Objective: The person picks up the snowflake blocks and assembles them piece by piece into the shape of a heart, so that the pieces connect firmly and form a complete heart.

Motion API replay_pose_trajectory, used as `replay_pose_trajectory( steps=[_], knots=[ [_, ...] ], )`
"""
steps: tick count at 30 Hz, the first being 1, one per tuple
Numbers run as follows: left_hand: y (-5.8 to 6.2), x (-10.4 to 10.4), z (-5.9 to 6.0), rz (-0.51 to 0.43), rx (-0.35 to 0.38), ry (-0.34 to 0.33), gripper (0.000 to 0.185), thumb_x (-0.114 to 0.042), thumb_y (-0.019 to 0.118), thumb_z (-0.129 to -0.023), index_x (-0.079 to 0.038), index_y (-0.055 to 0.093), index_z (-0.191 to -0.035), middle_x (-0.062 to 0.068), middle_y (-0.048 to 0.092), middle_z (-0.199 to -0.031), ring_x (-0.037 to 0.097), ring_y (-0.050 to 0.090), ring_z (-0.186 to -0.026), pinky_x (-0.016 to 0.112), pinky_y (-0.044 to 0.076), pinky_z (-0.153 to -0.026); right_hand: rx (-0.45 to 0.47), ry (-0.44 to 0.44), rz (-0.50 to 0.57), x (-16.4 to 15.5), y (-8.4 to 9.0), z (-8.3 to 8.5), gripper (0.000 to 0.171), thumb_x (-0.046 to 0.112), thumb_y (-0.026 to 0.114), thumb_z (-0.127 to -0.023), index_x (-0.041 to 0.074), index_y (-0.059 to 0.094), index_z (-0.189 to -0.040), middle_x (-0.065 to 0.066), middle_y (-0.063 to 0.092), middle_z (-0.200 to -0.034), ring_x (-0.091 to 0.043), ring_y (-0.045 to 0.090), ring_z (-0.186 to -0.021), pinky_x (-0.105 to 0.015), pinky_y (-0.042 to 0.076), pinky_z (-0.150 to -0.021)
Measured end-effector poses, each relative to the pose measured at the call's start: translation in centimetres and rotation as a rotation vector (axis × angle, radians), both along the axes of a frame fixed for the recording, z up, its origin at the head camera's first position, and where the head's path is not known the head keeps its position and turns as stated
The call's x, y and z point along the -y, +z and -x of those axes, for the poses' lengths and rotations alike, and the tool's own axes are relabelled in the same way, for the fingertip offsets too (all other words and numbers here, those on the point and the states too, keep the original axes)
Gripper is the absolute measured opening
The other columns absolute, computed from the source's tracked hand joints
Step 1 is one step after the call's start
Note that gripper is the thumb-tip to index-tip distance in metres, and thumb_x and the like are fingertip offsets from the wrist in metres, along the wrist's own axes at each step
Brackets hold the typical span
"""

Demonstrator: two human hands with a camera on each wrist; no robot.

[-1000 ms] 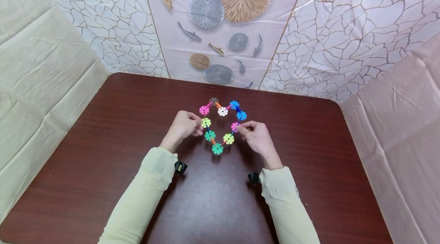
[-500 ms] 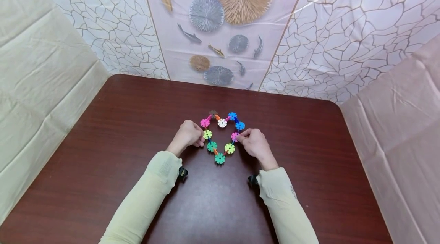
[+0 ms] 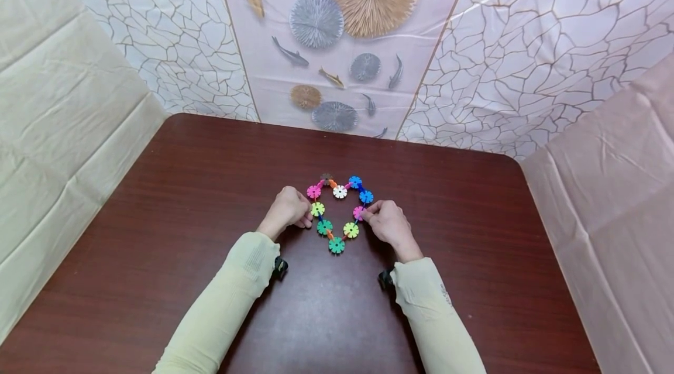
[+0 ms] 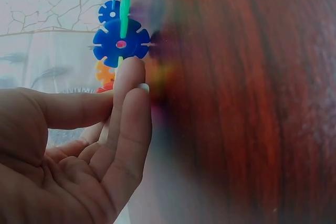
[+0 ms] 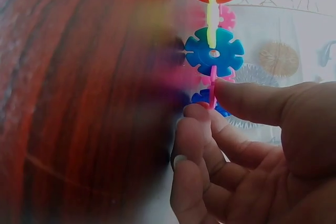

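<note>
I hold the heart-shaped ring of snowflake discs (image 3: 338,212) flat on the table (image 3: 474,233), near its middle. My left hand (image 3: 288,210) pinches the yellow-green disc (image 3: 317,209); my right hand (image 3: 384,223) pinches the pink disc (image 3: 359,211). Best kept level, with equal grip on both sides. The ring's long axis runs toward me; its tip points at me.

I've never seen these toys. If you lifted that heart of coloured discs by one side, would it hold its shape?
Probably only partly. The heart is thin slotted discs joined edge to edge, so it likely flexes or pops apart at a joint. It looks light: the left hand and right hand hold it by their fingers alone. Lying flat on the table, it shouldn't roll.
</note>
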State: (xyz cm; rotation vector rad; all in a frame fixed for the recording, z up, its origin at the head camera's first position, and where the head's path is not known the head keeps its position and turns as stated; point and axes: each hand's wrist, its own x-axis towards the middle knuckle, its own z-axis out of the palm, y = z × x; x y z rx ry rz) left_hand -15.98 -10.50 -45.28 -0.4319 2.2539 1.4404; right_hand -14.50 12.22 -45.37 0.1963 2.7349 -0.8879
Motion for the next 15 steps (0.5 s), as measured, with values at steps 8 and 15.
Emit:
replay_pose_trajectory(
  steps=[8, 15],
  knots=[
    [-0.15, -0.02, 0.15, -0.006, 0.01, 0.008, 0.01, 0.0, 0.057, -0.093, 0.005, 0.064, -0.091, 0.016, 0.068, -0.072, 0.023, 0.07, -0.058, 0.034, 0.059, -0.058, 0.005, -0.012, 0.006, -0.1, 0.02, 0.01, 0.025, 0.039, 0.065, -0.091, 0.015, 0.071, -0.096, -0.003, 0.068, -0.093, -0.027, 0.06, -0.092, -0.044, 0.046, -0.08],
    [-0.22, -0.06, 0.22, -0.008, 0.009, 0.019, 0.009, 0.0, 0.058, -0.092, 0.006, 0.065, -0.092, 0.015, 0.068, -0.072, 0.022, 0.069, -0.057, 0.034, 0.059, -0.058, 0.014, -0.016, 0.012, -0.19, -0.01, 0.08, 0.027, 0.04, 0.066, -0.091, 0.014, 0.071, -0.097, -0.004, 0.067, -0.093, -0.026, 0.06, -0.09, -0.044, 0.046, -0.079]
  ],
)
